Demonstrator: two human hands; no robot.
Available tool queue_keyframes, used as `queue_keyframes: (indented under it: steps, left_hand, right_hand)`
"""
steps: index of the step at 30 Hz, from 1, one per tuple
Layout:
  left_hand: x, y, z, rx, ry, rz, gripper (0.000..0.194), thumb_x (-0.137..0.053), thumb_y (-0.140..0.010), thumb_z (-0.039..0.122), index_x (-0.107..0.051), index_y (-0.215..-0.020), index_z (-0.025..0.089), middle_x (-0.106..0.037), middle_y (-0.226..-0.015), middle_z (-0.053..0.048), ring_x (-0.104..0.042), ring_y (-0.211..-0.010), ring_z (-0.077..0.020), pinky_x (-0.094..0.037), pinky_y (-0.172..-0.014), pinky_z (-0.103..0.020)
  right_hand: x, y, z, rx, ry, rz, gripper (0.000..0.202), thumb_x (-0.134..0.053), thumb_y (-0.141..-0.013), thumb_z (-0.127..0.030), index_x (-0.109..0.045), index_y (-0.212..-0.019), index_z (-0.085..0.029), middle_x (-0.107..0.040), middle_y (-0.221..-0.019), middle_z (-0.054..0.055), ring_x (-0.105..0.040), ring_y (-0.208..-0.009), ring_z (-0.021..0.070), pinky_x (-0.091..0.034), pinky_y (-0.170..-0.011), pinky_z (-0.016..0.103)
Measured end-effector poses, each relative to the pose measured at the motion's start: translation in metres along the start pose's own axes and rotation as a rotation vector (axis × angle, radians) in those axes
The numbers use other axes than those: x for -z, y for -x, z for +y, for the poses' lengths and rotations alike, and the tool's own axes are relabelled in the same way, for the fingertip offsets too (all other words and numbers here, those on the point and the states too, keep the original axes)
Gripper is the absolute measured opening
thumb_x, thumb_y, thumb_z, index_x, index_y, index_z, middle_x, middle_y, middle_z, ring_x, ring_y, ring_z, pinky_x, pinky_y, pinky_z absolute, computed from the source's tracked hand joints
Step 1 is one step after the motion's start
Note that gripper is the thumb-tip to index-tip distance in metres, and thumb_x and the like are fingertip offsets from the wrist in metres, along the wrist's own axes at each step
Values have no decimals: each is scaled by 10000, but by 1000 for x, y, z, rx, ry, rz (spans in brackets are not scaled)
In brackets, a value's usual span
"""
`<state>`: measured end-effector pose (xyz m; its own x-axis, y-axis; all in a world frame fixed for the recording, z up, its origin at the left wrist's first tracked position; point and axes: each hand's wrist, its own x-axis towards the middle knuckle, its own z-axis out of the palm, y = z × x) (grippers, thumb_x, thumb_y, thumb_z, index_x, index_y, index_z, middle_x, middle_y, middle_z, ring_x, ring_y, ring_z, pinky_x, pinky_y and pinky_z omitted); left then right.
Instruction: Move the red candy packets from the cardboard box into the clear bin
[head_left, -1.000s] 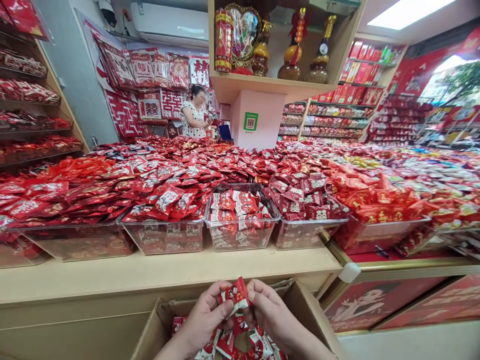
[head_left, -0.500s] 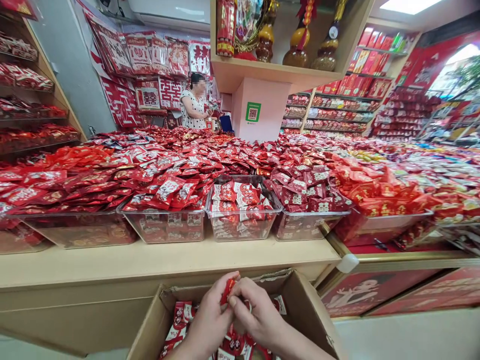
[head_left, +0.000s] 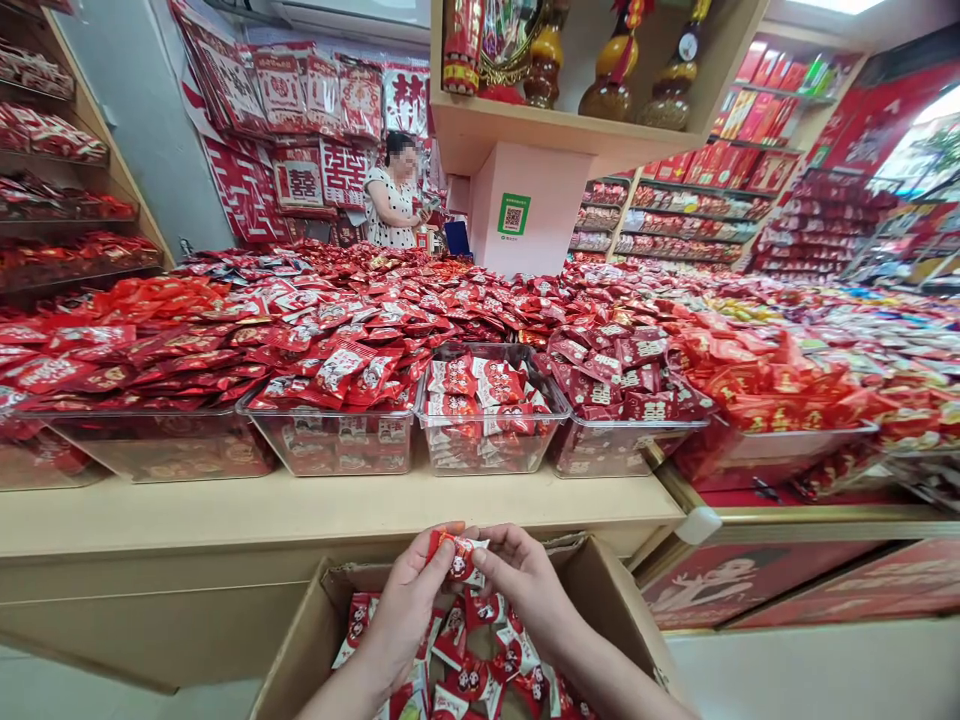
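Between my two hands is a small red and white candy packet (head_left: 463,562) with a printed figure on it. My left hand (head_left: 415,580) grips its left end, thumb pressed on the front. The right end is pinched by my right hand (head_left: 519,570), its thumb at the packet's edge. Both hands are above an open cardboard box (head_left: 611,610). Inside the box lie several loose red and white packets (head_left: 469,675) of similar look, partly hidden by my forearms.
Beyond the box runs a pale wooden counter (head_left: 315,515). Clear plastic bins heaped with packets line it, the middle bin (head_left: 491,450) holding similar ones. A display shelf (head_left: 517,125) overhangs the heaps. Behind them a person (head_left: 391,200) in a dotted top stands.
My hands have moved apart slightly and turned, so the packet's printed face now shows between them. More packets in the box have come into view.
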<state>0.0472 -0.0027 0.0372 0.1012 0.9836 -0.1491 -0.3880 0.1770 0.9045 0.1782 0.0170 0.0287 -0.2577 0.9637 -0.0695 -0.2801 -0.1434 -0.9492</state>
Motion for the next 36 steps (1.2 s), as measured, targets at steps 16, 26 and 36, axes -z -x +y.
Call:
queue_keyframes:
  steps: [16, 26, 36]
  left_hand:
    - [8, -4, -2, -109, -361, -22, 244, -642, -648, 265, -582, -865, 173, -633, -792, -26, -571, -755, -176, -443, -710, -271]
    - [0, -3, 0, -134, -249, -79, 233, -627, -673, 270, -595, -881, 171, -656, -845, -31, -569, -812, -191, -448, -731, -267]
    - [12, -1, -4, -237, -515, 19, 423, -611, -663, 275, -513, -1070, 222, -580, -956, -43, -534, -819, -174, -421, -769, -273]
  right_hand:
    - [9, 1, 1, 49, 45, -110, 259, -649, -627, -322, -488, -749, -160, -499, -640, -30, -448, -585, 88, -360, -554, 210]
    - [3, 0, 15, -20, -11, -96, 360, -659, -591, -398, -513, -802, -145, -527, -637, -10, -441, -497, 81, -335, -453, 197]
    - [8, 3, 0, 147, 123, -153, 218, -566, -705, -306, -482, -858, -176, -553, -790, 9, -510, -753, 143, -400, -682, 259]
